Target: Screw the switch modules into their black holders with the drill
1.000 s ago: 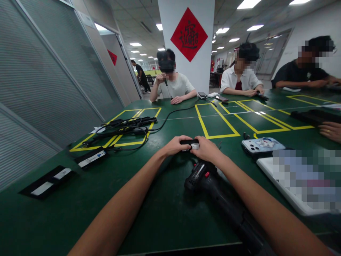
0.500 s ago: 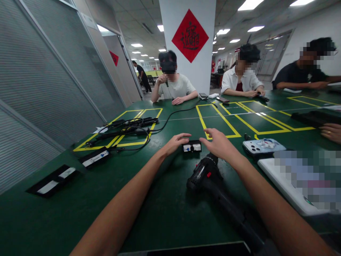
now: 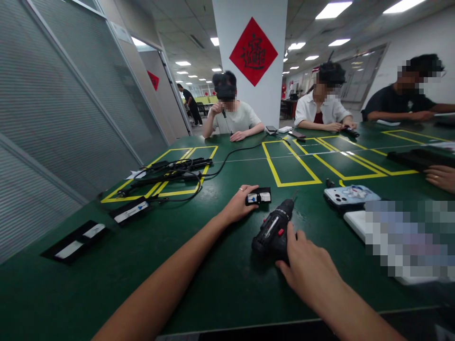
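My left hand (image 3: 239, 203) pinches the left end of a small black block (image 3: 265, 190) between thumb and fingers. White labels with a bit of blue show on the block's near face, and it rests on the green table (image 3: 227, 293). Just to the right, a black cordless drill (image 3: 270, 232) lies on its side, its thin bit pointing away from me. Around the drill's handle is my right hand (image 3: 311, 265), thumb on the near side and fingers on the far side. That hand covers most of the handle.
On the left lie two black strips with white labels (image 3: 130, 211) (image 3: 74, 244) and a tangle of black cables (image 3: 170, 170). A phone (image 3: 351, 195) and a white slab (image 3: 366, 232) are at right. Several people sit around the table; a co-worker's hand (image 3: 441, 176) shows at the right edge.
My right hand has left the side of the block, come back toward me and closed around the drill's handle. My left hand has taken hold of the block, now slightly farther right.
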Demonstrator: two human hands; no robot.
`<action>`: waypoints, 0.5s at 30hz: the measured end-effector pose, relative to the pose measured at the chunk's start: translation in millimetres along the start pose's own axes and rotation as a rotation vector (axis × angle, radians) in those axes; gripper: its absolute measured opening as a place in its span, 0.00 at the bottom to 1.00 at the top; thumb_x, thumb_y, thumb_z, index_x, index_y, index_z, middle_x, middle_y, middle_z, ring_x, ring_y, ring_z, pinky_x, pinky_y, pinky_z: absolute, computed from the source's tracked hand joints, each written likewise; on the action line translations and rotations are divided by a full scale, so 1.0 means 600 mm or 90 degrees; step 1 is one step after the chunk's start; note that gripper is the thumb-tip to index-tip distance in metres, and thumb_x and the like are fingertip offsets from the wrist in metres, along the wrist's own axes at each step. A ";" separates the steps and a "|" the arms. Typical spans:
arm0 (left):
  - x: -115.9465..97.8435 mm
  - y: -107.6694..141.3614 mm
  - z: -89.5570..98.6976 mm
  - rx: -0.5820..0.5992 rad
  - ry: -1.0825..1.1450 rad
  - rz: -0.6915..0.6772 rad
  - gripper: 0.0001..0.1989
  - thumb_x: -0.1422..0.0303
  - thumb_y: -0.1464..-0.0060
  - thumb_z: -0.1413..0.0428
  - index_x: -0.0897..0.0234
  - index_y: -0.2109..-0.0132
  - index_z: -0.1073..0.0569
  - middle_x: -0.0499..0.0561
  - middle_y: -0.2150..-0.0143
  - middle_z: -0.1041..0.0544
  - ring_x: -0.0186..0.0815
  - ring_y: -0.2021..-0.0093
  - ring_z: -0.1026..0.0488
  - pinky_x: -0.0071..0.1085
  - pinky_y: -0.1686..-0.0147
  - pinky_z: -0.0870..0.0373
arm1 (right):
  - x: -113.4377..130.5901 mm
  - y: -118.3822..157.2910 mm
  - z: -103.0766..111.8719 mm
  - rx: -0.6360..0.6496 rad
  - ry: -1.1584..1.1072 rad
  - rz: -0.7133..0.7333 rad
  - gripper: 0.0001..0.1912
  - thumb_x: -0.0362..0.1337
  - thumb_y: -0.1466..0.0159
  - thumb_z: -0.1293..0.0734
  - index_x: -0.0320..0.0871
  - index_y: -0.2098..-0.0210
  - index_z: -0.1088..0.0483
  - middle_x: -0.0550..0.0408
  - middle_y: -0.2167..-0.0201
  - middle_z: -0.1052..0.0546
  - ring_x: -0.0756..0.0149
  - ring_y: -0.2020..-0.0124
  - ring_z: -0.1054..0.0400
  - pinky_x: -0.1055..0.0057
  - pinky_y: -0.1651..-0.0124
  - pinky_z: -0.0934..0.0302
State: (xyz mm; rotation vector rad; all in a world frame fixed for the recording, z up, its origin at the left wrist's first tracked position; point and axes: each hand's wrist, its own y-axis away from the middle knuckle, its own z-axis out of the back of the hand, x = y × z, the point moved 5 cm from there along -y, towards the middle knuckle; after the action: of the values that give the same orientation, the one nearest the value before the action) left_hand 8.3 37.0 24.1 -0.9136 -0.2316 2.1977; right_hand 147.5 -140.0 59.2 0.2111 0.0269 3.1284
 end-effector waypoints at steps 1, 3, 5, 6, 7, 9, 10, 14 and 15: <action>0.002 -0.001 -0.002 -0.003 0.000 0.001 0.33 0.71 0.53 0.40 0.57 0.40 0.41 0.54 0.46 0.36 0.40 0.46 0.36 0.42 0.43 0.40 | -0.003 -0.002 -0.001 -0.003 -0.014 0.005 0.38 0.37 0.45 0.34 0.28 0.38 0.46 0.35 0.56 0.28 0.46 0.65 0.27 0.55 0.67 0.33; 0.004 -0.001 -0.003 -0.007 0.000 0.001 0.32 0.73 0.52 0.41 0.57 0.40 0.41 0.53 0.47 0.35 0.40 0.47 0.35 0.42 0.44 0.39 | -0.013 -0.005 0.000 -0.008 -0.043 0.016 0.37 0.36 0.45 0.35 0.32 0.37 0.47 0.36 0.55 0.28 0.47 0.68 0.27 0.55 0.67 0.33; 0.006 0.000 -0.003 -0.013 -0.001 0.000 0.31 0.74 0.51 0.42 0.57 0.40 0.41 0.53 0.47 0.35 0.40 0.47 0.35 0.42 0.44 0.40 | -0.028 -0.003 0.004 -0.020 -0.096 0.026 0.38 0.37 0.44 0.36 0.36 0.37 0.48 0.37 0.55 0.28 0.46 0.65 0.27 0.54 0.64 0.34; 0.006 0.001 -0.003 -0.016 -0.001 -0.001 0.31 0.74 0.51 0.43 0.57 0.40 0.40 0.53 0.47 0.35 0.40 0.47 0.35 0.42 0.43 0.40 | -0.037 0.002 0.007 -0.031 -0.140 0.028 0.38 0.37 0.44 0.36 0.38 0.36 0.49 0.39 0.54 0.27 0.46 0.63 0.27 0.54 0.62 0.34; 0.006 0.001 -0.002 -0.018 0.000 -0.001 0.31 0.75 0.50 0.43 0.57 0.40 0.40 0.53 0.47 0.35 0.40 0.47 0.35 0.41 0.43 0.40 | -0.048 0.009 0.011 -0.046 -0.197 0.029 0.38 0.37 0.44 0.36 0.40 0.36 0.49 0.40 0.53 0.27 0.47 0.59 0.28 0.54 0.58 0.35; 0.006 0.002 -0.002 -0.017 0.003 0.000 0.30 0.75 0.50 0.44 0.57 0.40 0.40 0.53 0.48 0.35 0.39 0.48 0.35 0.41 0.44 0.39 | -0.075 0.033 0.019 -0.080 -0.341 0.015 0.36 0.38 0.43 0.35 0.43 0.37 0.47 0.45 0.49 0.27 0.51 0.52 0.31 0.58 0.52 0.37; 0.006 0.002 -0.002 -0.015 0.004 0.002 0.30 0.75 0.50 0.44 0.57 0.40 0.40 0.53 0.48 0.35 0.39 0.49 0.34 0.40 0.45 0.38 | -0.091 0.047 0.022 -0.091 -0.415 -0.003 0.35 0.39 0.43 0.35 0.45 0.37 0.46 0.47 0.47 0.28 0.53 0.50 0.32 0.59 0.50 0.38; 0.004 0.002 -0.001 -0.016 -0.004 0.010 0.29 0.75 0.49 0.46 0.56 0.41 0.40 0.53 0.49 0.35 0.39 0.50 0.33 0.40 0.46 0.37 | -0.159 0.104 0.025 -0.109 -0.640 -0.110 0.19 0.49 0.45 0.33 0.47 0.57 0.27 0.49 0.69 0.20 0.53 0.67 0.25 0.61 0.61 0.32; 0.003 0.003 -0.001 -0.018 -0.008 0.011 0.29 0.76 0.49 0.46 0.56 0.41 0.40 0.53 0.49 0.35 0.39 0.50 0.33 0.40 0.46 0.37 | -0.168 0.113 0.024 -0.111 -0.721 -0.109 0.19 0.50 0.43 0.35 0.48 0.57 0.27 0.49 0.69 0.20 0.53 0.68 0.26 0.61 0.61 0.32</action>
State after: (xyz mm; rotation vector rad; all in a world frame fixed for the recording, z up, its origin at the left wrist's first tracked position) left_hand 7.0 37.1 21.8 -0.9213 -0.2629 2.2215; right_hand 249.3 -208.0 61.3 1.7485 -0.2111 2.3730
